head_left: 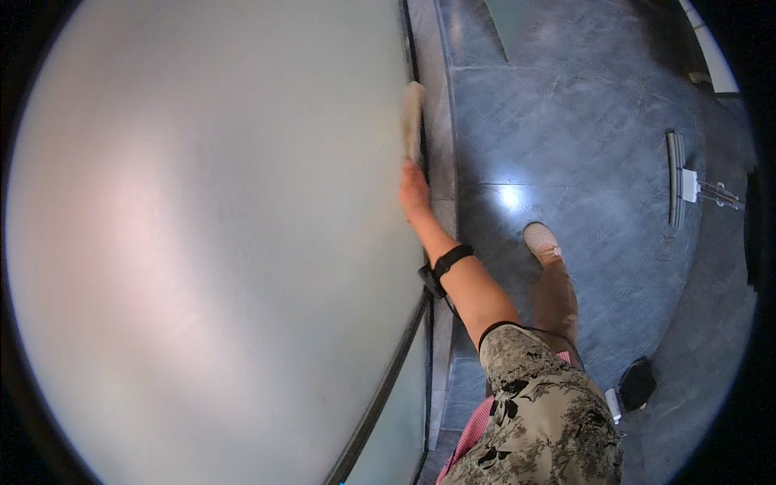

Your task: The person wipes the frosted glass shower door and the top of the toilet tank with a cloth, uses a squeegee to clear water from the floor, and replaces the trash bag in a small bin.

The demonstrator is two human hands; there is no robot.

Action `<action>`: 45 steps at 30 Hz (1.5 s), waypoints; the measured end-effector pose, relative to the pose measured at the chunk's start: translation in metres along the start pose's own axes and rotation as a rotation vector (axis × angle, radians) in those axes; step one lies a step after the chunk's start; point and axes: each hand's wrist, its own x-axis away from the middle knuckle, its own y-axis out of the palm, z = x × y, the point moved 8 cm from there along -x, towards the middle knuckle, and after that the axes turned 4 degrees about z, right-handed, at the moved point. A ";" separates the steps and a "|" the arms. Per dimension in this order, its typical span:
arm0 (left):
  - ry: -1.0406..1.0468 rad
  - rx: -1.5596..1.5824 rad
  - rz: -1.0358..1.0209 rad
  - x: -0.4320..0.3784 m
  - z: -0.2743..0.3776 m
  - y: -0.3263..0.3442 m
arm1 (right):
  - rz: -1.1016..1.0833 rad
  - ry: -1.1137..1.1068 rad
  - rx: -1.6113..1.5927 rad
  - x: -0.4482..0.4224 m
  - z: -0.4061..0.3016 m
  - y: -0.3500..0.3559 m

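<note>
My left hand is closed around one end of a narrow beige object, perhaps a brush or folded cloth; blur hides which. The object lies along the edge of a large frosted glass panel, by its dark bottom frame. A black strap with a small device sits on my left forearm, and its cord runs back toward my body. My right hand is out of view.
A stone ledge borders the glass. On the grey tile floor lies a mop head near a drain cover. A white cylindrical container and a black object are at lower right. My shoe shows.
</note>
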 end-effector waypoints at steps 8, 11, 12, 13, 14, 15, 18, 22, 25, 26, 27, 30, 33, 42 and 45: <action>-0.100 -0.006 0.046 0.004 0.057 -0.055 | -0.317 0.369 -0.486 0.079 -0.196 0.013; -0.123 0.018 0.022 -0.021 0.075 -0.065 | -0.329 -0.827 -0.364 0.148 -0.448 0.013; -0.133 0.025 0.020 -0.027 0.072 -0.071 | -0.282 -1.076 -0.309 0.184 -0.511 0.009; -0.150 0.034 0.002 -0.045 0.063 -0.071 | -0.224 -1.332 -0.226 0.216 -0.538 0.021; -0.164 0.045 0.002 -0.048 0.060 -0.072 | -0.222 -1.340 -0.170 0.213 -0.539 0.033; -0.178 0.045 0.016 -0.043 0.061 -0.077 | -0.230 -1.340 -0.132 0.208 -0.536 0.039; -0.212 0.033 0.056 -0.036 0.072 -0.089 | -0.180 -0.995 0.065 0.123 -0.458 0.073; -0.223 0.056 0.010 -0.055 0.078 -0.075 | -0.006 0.217 -0.088 0.025 -0.248 0.068; -0.234 0.050 0.032 -0.049 0.120 -0.081 | -0.013 0.257 0.150 0.033 -0.271 0.054; -0.242 0.058 0.037 -0.050 0.123 -0.085 | -0.146 0.344 0.000 0.041 -0.279 0.050; -0.255 0.062 0.042 -0.047 0.126 -0.093 | -0.289 0.424 -0.146 0.051 -0.295 0.042; -0.314 0.110 0.023 -0.056 0.106 -0.106 | -0.303 0.125 -0.130 0.054 -0.406 -0.023; -0.353 0.153 0.052 -0.045 0.114 -0.131 | 0.111 -0.444 0.209 0.046 -0.559 -0.151; -0.459 0.189 0.110 -0.027 0.125 -0.189 | 0.271 -0.726 0.973 0.041 -0.727 -0.211; -0.497 0.156 0.156 -0.018 0.131 -0.212 | 0.298 -0.753 1.069 0.030 -0.722 -0.203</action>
